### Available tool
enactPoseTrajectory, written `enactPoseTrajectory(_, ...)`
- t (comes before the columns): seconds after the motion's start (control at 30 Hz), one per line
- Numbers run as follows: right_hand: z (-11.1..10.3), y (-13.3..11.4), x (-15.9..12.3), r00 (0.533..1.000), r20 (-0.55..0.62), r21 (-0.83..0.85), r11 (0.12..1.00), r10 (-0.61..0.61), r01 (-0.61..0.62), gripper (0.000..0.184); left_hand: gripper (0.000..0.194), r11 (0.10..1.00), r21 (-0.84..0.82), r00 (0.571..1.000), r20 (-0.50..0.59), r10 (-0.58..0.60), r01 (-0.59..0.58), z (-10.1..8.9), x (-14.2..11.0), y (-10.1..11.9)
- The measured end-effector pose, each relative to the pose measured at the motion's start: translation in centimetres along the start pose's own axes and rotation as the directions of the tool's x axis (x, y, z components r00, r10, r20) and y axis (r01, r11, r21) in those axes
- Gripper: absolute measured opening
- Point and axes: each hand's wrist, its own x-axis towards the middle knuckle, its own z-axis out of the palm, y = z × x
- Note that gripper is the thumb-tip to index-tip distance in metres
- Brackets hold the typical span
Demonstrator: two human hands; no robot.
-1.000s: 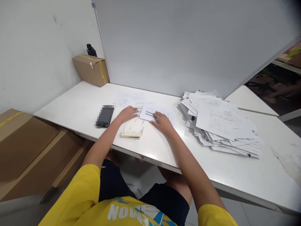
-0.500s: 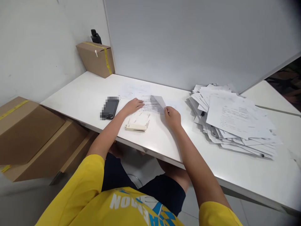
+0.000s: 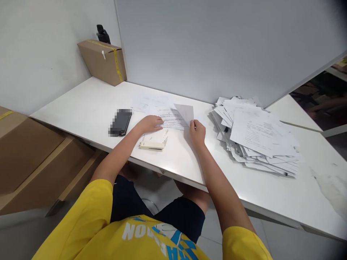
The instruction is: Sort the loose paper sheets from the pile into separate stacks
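Observation:
A printed paper sheet [image 3: 173, 120] lies on the white desk [image 3: 179, 155] in front of me, its right part folded up and over. My right hand [image 3: 198, 133] pinches that raised part between thumb and fingers. On the sheet's left side my left hand [image 3: 150, 123] rests flat, fingers stretched out over the paper. Below my left hand lies a cream-coloured stapler [image 3: 151, 146] near the desk's front edge. More paper sheets [image 3: 143, 102] are spread behind the printed one.
A thick, untidy paper stack [image 3: 260, 135] stands to the right. Left of my left hand is a dark phone [image 3: 121, 122], partly pixelated. A cardboard box [image 3: 100, 63] with a black bottle [image 3: 103, 35] behind it stands in the back corner. Larger cardboard boxes [image 3: 29, 155] are at lower left.
My right hand has lifted the sheet's right part higher, so more of its turned-up side shows. My left hand stays on the sheet. The whole view has shifted slightly.

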Motion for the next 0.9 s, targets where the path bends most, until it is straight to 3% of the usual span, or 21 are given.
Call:
enactPoseTrajectory(0.23, -0.3, -0.3, -0.2, 0.997, -0.075, 0.061, 0.998, 0.022, -0.017, 0.035, 0.039, 0.997, 0.069, 0.999, -0.039, 0.037, -0.035, 0.2, 0.1, 0.6)
enactPoseTrajectory(0.37, -0.3, 0.0, -0.4, 0.984, -0.180, 0.092, 0.996, 0.002, 0.015, 0.042, 0.035, 0.992, -0.017, 0.978, -0.165, -0.125, 0.124, 0.7, 0.2, 0.6)
enactPoseTrajectory(0.43, -0.3, 0.5, -0.4, 0.952, -0.306, 0.110, 0.994, 0.013, 0.022, 0.044, 0.033, 0.962, -0.139, 0.926, -0.267, -0.267, 0.237, 0.9, 0.3, 0.4)
enactPoseTrajectory(0.5, -0.2, 1.2, -0.2, 0.892, -0.449, 0.153, 0.988, 0.054, 0.017, 0.044, 0.033, 0.908, -0.283, 0.848, -0.351, -0.397, 0.308, 0.9, 0.3, 0.1)
enactPoseTrajectory(0.57, 0.1, 2.0, 0.2, 0.835, -0.537, 0.220, 0.976, 0.116, 0.006, 0.042, 0.032, 0.861, -0.393, 0.776, -0.412, -0.478, 0.322, 0.5, 0.1, 0.0)
enactPoseTrajectory(0.63, 0.7, 2.6, 0.5, 0.825, -0.533, 0.313, 0.950, 0.187, -0.013, 0.041, 0.033, 0.852, -0.441, 0.752, -0.450, -0.482, 0.282, -0.2, -0.1, 0.7)
enactPoseTrajectory(0.7, 1.5, 2.7, 0.6, 0.863, -0.426, 0.456, 0.888, 0.273, -0.056, 0.036, 0.034, 0.879, -0.436, 0.802, -0.445, -0.398, 0.194, -1.2, -0.1, 2.1)
enactPoseTrajectory(0.77, 2.3, 2.4, 0.4, 0.907, -0.258, 0.627, 0.772, 0.334, -0.106, 0.028, 0.036, 0.907, -0.411, 0.885, -0.384, -0.262, 0.090, -2.0, 0.3, 4.2)
enactPoseTrajectory(0.83, 2.8, 1.7, 0.2, 0.939, -0.119, 0.767, 0.630, 0.322, -0.119, 0.022, 0.036, 0.930, -0.366, 0.951, -0.284, -0.123, 0.011, -2.5, 1.1, 6.5)
enactPoseTrajectory(0.9, 2.8, 0.9, 0.1, 0.963, -0.040, 0.850, 0.516, 0.267, -0.108, 0.021, 0.036, 0.950, -0.309, 0.984, -0.179, -0.016, -0.040, -2.5, 2.2, 8.5)
